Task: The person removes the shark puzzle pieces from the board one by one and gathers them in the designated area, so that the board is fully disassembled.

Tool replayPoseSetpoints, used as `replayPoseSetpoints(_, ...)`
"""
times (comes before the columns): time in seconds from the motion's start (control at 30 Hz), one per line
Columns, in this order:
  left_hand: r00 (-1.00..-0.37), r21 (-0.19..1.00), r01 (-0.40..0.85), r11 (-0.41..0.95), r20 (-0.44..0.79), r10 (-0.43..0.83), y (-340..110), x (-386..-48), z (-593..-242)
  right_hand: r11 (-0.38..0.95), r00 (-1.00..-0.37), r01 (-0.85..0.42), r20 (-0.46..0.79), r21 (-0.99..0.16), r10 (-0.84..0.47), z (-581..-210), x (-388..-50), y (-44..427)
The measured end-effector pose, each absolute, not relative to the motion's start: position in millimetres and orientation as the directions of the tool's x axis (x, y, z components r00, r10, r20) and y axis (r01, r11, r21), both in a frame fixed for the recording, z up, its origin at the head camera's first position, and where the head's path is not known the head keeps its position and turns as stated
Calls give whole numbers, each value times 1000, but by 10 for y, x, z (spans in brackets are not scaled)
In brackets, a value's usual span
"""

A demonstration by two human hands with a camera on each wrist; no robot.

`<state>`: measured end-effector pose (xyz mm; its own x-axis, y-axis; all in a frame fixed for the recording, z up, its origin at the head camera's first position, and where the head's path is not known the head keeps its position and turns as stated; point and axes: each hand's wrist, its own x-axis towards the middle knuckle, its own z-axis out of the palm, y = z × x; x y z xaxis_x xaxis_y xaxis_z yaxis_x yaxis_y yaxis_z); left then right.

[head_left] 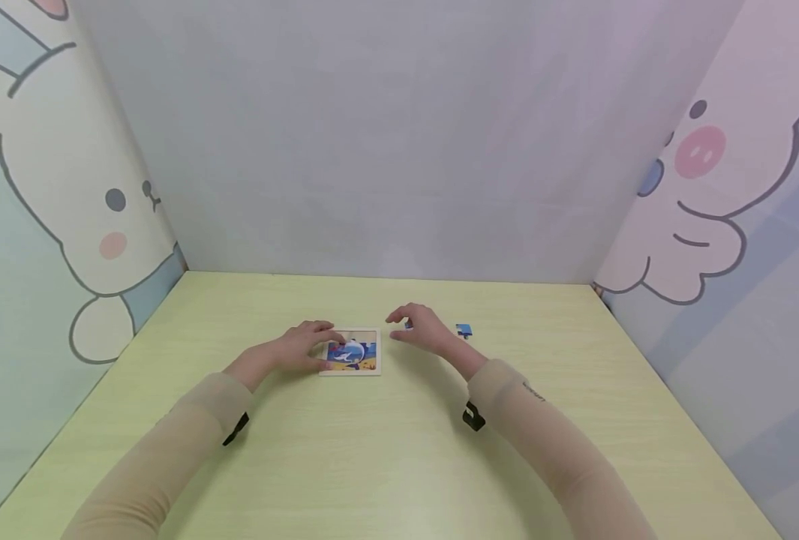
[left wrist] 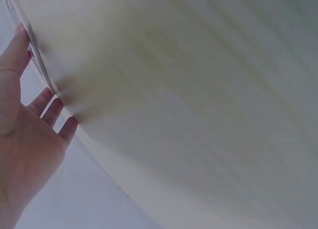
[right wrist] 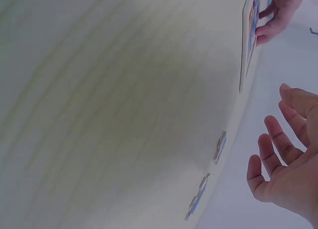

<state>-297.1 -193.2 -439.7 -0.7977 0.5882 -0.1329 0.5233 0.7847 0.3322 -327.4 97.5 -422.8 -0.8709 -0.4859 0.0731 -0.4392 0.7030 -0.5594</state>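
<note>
A white-framed jigsaw board [head_left: 350,374] with a blue and yellow sea picture lies on the table. My left hand [head_left: 298,347] rests on its left side, fingers spread and lightly bent; the left wrist view shows that hand [left wrist: 32,129] with fingertips at the board's edge [left wrist: 43,70]. Just right of the board, my right hand [head_left: 422,328] hovers with loosely bent fingers. In the right wrist view nothing is between the fingers of this hand [right wrist: 290,149]. A blue piece [head_left: 409,325] shows partly behind it.
Another blue piece [head_left: 464,329] lies on the table [head_left: 372,465] to the right of my right hand. Loose pieces [right wrist: 220,147] also appear near the right hand in the right wrist view. A pale curtain [head_left: 385,150] hangs behind the table, with cartoon-printed cloth at both sides.
</note>
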Motion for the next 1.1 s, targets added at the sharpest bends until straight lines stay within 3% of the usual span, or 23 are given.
replayPoseSetpoints(0.8, -784, 313, 535, 785, -162, 599, -1906, -2967, -4351, 713, -812, -508, -7, -483, -584, -4347, -3246, 633)
replayPoseSetpoints(1.1, -784, 307, 536, 786, -166, 599, -1920, -2995, -4375, 762, -809, -524, -59, -381, -585, -4359, -3246, 573)
